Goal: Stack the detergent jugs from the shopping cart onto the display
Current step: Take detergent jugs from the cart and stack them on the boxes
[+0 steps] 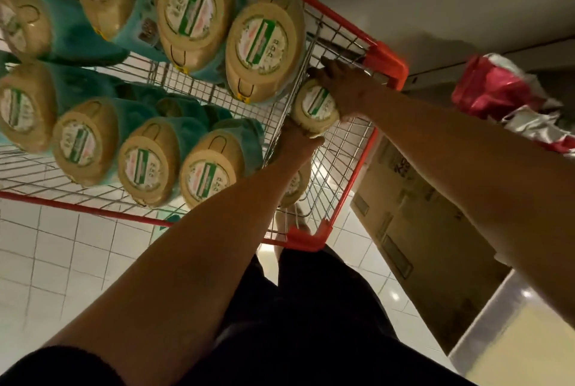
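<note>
Several teal detergent jugs with tan caps [264, 49] stand packed in the wire shopping cart [389, 58], seen from above. Both my arms reach into the cart's narrow near-right section. There one jug [314, 105] is held between my hands. My left hand [298, 136] grips it from the near side, under the cap. My right hand [342, 86] grips its far side, fingers curled over the cap's edge. Another jug [295, 183] sits lower in the same section, partly hidden by my left forearm.
The cart has a red frame, and its near corner [306, 237] is close to my legs. A cardboard box [413, 205] stands on the white tiled floor to the right. Red and white plastic bags [504, 89] lie beyond it. A metal-edged surface [497, 317] is at the lower right.
</note>
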### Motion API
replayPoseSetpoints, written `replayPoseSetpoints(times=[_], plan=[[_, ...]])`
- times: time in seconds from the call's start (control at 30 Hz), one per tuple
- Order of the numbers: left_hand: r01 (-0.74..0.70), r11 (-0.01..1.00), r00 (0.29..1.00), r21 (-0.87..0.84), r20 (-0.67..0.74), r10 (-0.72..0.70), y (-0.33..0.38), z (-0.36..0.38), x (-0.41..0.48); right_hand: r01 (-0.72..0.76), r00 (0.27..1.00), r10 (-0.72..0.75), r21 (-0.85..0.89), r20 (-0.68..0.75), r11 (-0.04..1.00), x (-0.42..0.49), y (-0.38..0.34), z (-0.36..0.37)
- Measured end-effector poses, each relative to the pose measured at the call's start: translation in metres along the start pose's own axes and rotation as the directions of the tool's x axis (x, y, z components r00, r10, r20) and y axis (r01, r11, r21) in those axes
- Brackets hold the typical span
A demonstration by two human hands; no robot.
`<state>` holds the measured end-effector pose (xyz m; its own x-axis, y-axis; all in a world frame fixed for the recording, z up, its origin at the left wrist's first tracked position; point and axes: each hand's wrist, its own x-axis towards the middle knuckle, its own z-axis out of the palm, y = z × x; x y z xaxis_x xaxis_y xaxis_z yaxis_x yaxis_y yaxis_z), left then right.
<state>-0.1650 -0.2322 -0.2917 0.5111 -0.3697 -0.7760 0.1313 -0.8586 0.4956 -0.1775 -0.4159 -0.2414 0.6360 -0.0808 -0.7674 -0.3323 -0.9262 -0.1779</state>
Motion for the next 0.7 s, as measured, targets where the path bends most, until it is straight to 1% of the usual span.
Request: replayPoseSetpoints(times=[0.1, 0.23, 0.4, 0.53, 0.57, 0.63, 0.7], plan=[[0.021, 1.000, 1.000, -0.020, -0.013, -0.022, -0.008, 0.005, 0.011, 0.036, 0.999, -0.036, -0.009, -0.030, 0.999, 0.006, 0.005, 0.004], [-0.088, 0.986, 0.993, -0.145, -0.088, 0.075, -0.014, 0.008, 0.000, 0.025, 0.997, -0.028, -0.048, -0.067, 0.999, 0.002, 0.004, 0.008], [-0.142, 0.952, 0.987, -0.271, -0.112, 0.115, -0.005, -0.003, -0.033, 0.076, 0.989, -0.089, -0.113, -0.114, 0.991, -0.025, -0.001, -0.008], [-0.223, 0.919, 0.968, -0.326, -0.184, 0.170, 0.000, -0.013, -0.084, 0.160, 0.953, -0.191, -0.144, -0.237, 0.977, -0.070, -0.012, -0.034], [-0.250, 0.915, 0.960, -0.316, -0.204, 0.192, 0.000, -0.017, -0.096, 0.179, 0.941, -0.213, -0.148, -0.264, 0.973, -0.083, -0.015, -0.040], [-0.306, 0.900, 0.943, -0.309, -0.230, 0.241, 0.002, -0.027, -0.119, 0.209, 0.926, -0.228, -0.096, -0.301, 0.973, -0.111, -0.020, -0.054], [-0.365, 0.869, 0.923, -0.334, -0.251, 0.292, 0.004, -0.045, -0.144, 0.234, 0.928, -0.213, 0.036, -0.307, 0.971, -0.140, -0.028, -0.067]])
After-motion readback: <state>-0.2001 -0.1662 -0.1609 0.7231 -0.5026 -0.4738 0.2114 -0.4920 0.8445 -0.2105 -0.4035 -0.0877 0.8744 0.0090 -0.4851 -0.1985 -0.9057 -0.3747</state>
